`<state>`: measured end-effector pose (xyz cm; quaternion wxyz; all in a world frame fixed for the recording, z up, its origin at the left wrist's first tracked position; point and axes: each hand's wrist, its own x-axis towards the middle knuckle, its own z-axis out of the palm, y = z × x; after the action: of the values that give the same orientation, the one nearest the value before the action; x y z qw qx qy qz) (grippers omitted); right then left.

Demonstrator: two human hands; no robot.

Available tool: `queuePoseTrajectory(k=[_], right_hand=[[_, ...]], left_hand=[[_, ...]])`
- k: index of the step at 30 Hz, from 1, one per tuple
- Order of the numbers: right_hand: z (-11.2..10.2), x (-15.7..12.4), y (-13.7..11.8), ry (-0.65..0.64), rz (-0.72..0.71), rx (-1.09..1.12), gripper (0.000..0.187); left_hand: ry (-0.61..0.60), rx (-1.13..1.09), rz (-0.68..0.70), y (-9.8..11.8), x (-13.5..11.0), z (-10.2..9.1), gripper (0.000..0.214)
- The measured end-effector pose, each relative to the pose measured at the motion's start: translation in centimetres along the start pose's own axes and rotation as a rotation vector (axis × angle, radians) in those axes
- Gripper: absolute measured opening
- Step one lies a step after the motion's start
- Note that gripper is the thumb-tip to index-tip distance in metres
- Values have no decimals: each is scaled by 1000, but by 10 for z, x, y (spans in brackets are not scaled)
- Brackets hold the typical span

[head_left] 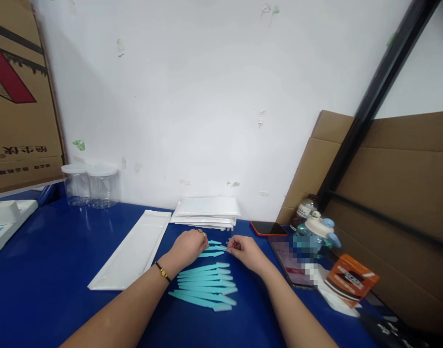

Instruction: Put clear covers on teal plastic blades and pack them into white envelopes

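Note:
My left hand and my right hand meet over the blue table, both with fingers pinched together. Between them lies a thin teal plastic stick; both hands pinch its ends. Two more teal sticks lie just beside it. Nearer to me, a row of several teal sticks lies side by side on the table between my forearms. A dark bracelet is on my left wrist.
A long white packet lies left of my hands, a stack of white packets behind them. Two clear jars stand at the wall. At right are a phone, a tablet, a bottle, an orange packet and cardboard.

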<state>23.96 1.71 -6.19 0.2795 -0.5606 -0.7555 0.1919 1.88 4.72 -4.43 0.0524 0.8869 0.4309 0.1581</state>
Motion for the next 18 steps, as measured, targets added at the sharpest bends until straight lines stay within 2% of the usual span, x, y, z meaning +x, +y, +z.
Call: queuePoseTrajectory(k=[4, 7, 8, 10, 12, 14, 18], right_hand=[[-2, -4, -10, -100, -3, 123, 8], [-8, -5, -4, -171, 13, 210, 14], [-10, -4, 0, -149, 26, 195, 16], [-14, -2, 11, -24, 47, 85, 17], [-15, 2, 20, 107, 54, -57, 14], [-13, 4, 27, 162, 50, -148, 13], [-4, 8, 27, 133, 40, -243, 10]], left_hand=[[-3, -18, 49, 5, -4, -6, 20], [-86, -95, 18, 6, -8, -7, 18], [-135, -118, -6, 6, -9, -7, 18], [-223, -147, -42, 6, -10, -6, 17], [-250, -162, -61, 7, -10, -5, 16], [-206, -161, -72, 6, -10, -5, 14], [-78, -96, -83, 0, -8, -2, 15]])
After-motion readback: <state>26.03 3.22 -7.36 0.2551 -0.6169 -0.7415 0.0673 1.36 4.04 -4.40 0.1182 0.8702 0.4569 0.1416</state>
